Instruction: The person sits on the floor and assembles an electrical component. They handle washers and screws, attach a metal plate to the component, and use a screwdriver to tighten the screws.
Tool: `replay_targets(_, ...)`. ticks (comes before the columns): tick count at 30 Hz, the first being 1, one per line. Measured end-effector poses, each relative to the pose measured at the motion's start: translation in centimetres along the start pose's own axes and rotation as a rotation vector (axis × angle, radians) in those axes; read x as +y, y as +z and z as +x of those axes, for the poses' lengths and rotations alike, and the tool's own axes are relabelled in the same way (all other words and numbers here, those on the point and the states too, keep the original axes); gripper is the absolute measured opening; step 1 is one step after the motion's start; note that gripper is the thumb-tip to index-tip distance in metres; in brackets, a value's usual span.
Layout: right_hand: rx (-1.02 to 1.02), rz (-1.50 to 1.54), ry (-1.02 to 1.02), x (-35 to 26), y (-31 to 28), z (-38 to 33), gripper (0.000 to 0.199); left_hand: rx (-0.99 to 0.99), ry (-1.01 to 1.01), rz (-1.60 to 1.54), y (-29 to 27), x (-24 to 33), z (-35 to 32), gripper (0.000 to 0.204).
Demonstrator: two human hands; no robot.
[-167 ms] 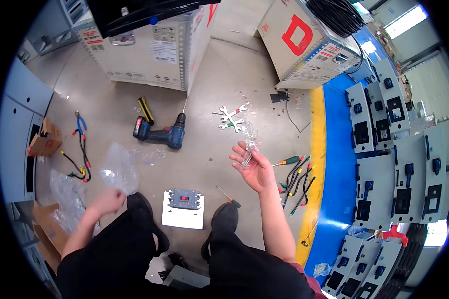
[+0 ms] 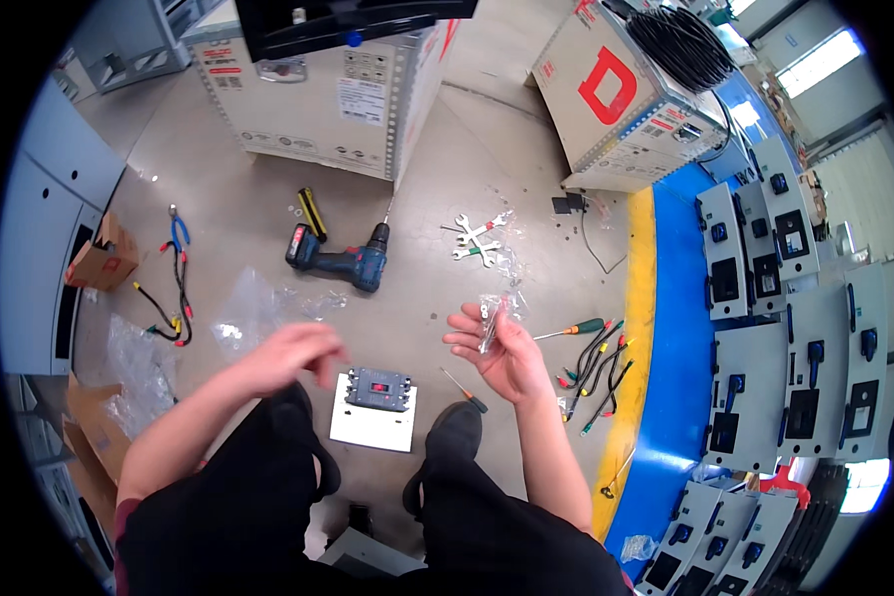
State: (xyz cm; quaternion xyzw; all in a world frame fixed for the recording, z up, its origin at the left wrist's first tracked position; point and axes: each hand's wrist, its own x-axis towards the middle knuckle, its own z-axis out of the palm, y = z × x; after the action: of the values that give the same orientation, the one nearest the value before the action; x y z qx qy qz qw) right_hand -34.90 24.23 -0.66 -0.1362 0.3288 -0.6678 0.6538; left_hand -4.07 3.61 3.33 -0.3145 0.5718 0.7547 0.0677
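Note:
My right hand [image 2: 507, 363], palm up, grips a small clear plastic bag [image 2: 489, 320] between thumb and fingers; small metal hardware, seemingly screws, shows inside. My left hand [image 2: 303, 356] hangs above the floor, slightly blurred, its fingers apart and nothing visible in them. Just beside it, a dark grey circuit breaker [image 2: 379, 388] with a red switch lies on a white plate [image 2: 371, 429] between my feet. A small screwdriver [image 2: 465, 391] rests right of the breaker. Beyond my right hand lie several open-end wrenches [image 2: 478, 241].
A cordless drill [image 2: 343, 262] and a yellow-black knife [image 2: 312, 213] lie ahead. Blue-handled pliers [image 2: 179, 226] and cables [image 2: 183, 298] are left; a green screwdriver [image 2: 578, 328] and more cables [image 2: 601, 368] right. Large crates [image 2: 318, 109] stand ahead, grey panels [image 2: 750, 387] far right.
My left hand has moved right and forward, away from the large clear plastic bag, toward the breaker. My right hand still holds the small bag. The view has shifted slightly.

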Motion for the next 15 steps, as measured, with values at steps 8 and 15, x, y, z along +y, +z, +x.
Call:
replay_targets(8, 0.206, -0.455, 0.013, 8.6, 7.1, -2.0, 0.049, -0.136, 0.189, -0.392, 11.2, -4.5, 3.7, 0.031)
replay_targets(15, 0.290, -0.563, -0.302, 8.8, 8.2, -5.7, 0.032, -0.254, 0.137, -0.517, 11.2, -5.0, 1.2, 0.031)
